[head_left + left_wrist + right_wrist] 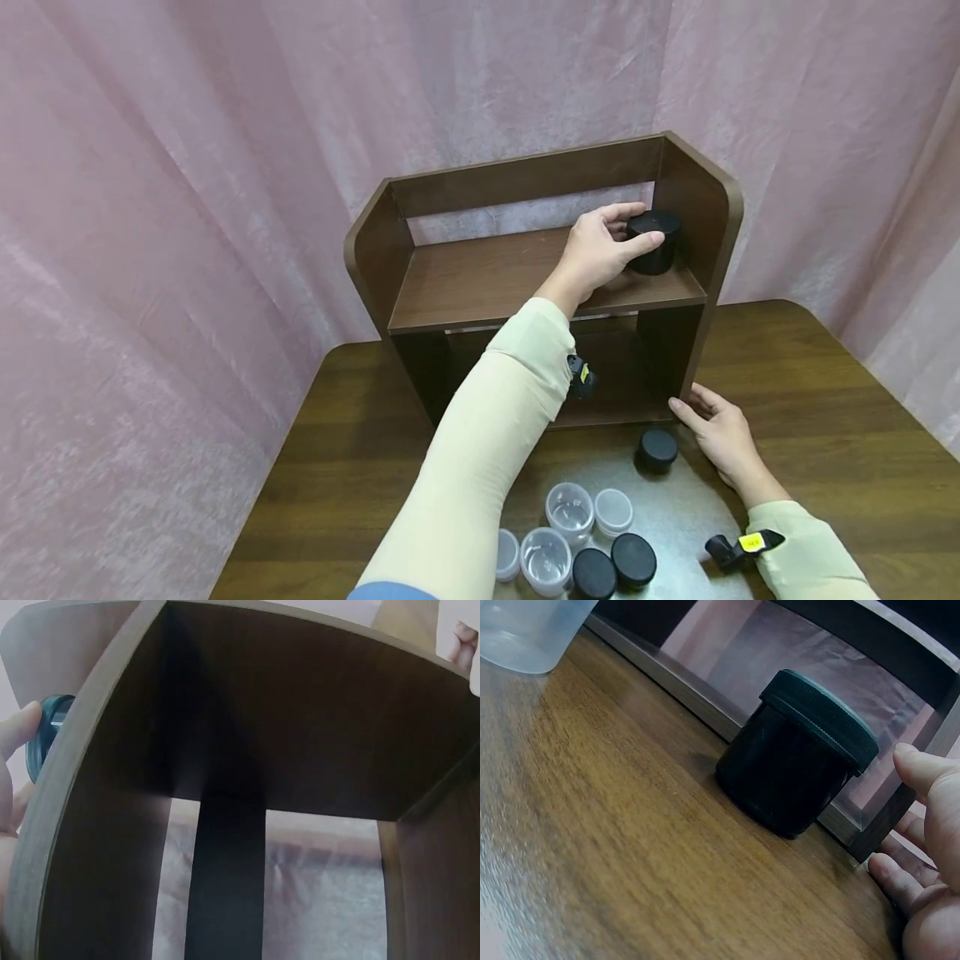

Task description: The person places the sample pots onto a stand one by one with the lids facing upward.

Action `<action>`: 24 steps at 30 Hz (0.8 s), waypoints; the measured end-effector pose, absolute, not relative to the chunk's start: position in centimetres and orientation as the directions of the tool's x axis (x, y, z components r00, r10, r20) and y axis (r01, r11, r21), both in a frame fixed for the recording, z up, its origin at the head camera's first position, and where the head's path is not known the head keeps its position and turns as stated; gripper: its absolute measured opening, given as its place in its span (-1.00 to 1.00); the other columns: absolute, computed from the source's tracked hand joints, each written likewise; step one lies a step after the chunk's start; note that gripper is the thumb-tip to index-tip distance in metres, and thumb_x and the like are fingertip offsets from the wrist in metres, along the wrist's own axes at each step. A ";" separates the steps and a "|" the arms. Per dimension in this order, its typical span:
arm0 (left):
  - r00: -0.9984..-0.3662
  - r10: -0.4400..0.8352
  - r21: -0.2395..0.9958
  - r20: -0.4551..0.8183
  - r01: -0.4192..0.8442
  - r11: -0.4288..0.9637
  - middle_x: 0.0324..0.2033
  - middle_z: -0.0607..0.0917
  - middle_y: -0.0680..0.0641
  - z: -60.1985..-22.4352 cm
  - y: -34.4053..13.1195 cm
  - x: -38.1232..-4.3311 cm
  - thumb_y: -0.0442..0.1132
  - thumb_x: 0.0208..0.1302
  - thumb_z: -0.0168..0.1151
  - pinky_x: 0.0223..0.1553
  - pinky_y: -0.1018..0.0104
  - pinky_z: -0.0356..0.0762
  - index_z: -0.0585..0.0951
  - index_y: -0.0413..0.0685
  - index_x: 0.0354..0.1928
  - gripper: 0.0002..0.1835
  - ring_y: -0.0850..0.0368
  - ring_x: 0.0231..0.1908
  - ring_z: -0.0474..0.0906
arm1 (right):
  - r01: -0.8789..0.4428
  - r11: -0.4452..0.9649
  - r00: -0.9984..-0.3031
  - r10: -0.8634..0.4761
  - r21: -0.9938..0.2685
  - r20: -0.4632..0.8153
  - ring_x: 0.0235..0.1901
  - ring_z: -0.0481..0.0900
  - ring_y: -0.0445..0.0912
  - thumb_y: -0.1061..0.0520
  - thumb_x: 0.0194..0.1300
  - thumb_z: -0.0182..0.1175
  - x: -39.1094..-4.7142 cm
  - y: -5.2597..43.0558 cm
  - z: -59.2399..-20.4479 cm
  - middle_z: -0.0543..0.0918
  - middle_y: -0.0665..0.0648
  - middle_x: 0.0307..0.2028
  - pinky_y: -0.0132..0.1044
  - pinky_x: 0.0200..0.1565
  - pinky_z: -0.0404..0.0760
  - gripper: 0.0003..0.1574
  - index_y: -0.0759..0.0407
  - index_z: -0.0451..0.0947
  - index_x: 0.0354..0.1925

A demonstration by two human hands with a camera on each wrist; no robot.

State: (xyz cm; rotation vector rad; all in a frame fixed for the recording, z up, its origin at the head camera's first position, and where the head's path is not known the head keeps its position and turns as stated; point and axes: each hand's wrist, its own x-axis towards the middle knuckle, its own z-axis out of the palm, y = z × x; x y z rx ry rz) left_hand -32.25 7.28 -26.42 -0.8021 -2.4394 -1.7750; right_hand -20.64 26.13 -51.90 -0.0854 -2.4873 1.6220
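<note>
On the upper board of a brown wooden shelf (pixel 487 275) stands a black lidded jar (pixel 654 250), near the right side panel. My left hand (pixel 600 250) grips that jar, thumb on the near side and fingers on the far side. In the left wrist view only a slice of the jar (pixel 46 735) shows behind the shelf's edge. Down at the shelf's lower right front corner, my right hand (pixel 720 437) holds the side panel between thumb and fingers. A second black lidded jar (pixel 795 757) stands on the table just left of the right hand.
In front of the shelf, several jars are grouped on the wooden table (pixel 300 517): clear tubs (pixel 546 560), one frosted-lidded jar (pixel 613 510) and black-lidded jars (pixel 633 558). The left forearm passes over the table's middle. A pink curtain (pixel 187 208) hangs behind.
</note>
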 end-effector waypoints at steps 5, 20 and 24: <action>-0.853 0.391 0.866 0.346 0.451 0.216 -0.06 0.64 0.12 -26.3 7.0 -32.3 -0.18 0.14 0.42 -0.13 0.61 0.49 0.55 0.00 0.18 -0.48 0.34 -0.12 0.57 | -0.055 0.402 -0.984 0.131 -0.914 0.117 0.23 0.33 0.28 -0.16 0.35 0.16 -20.8 26.0 -51.6 0.39 0.49 0.21 -0.76 -0.19 0.29 -0.08 0.44 0.17 0.36; -0.845 0.377 0.847 0.380 0.481 0.225 -0.13 0.66 0.03 -26.7 7.5 -32.6 -0.30 0.18 0.37 -0.18 0.61 0.50 0.58 -0.04 0.17 -0.53 0.32 -0.19 0.59 | -0.048 0.401 -0.986 0.128 -0.915 0.107 0.23 0.32 0.31 -0.15 0.36 0.15 -20.5 26.3 -51.7 0.38 0.50 0.22 -0.75 -0.19 0.30 -0.09 0.45 0.16 0.36; -0.842 0.374 0.852 0.389 0.483 0.201 -0.13 0.68 0.00 -26.7 7.9 -32.6 -0.32 0.18 0.37 -0.16 0.62 0.49 0.58 -0.07 0.15 -0.55 0.32 -0.18 0.60 | -0.043 0.401 -0.986 0.130 -0.915 0.104 0.24 0.31 0.31 -0.15 0.36 0.16 -20.5 26.5 -51.6 0.36 0.50 0.23 -0.76 -0.19 0.29 -0.09 0.44 0.15 0.37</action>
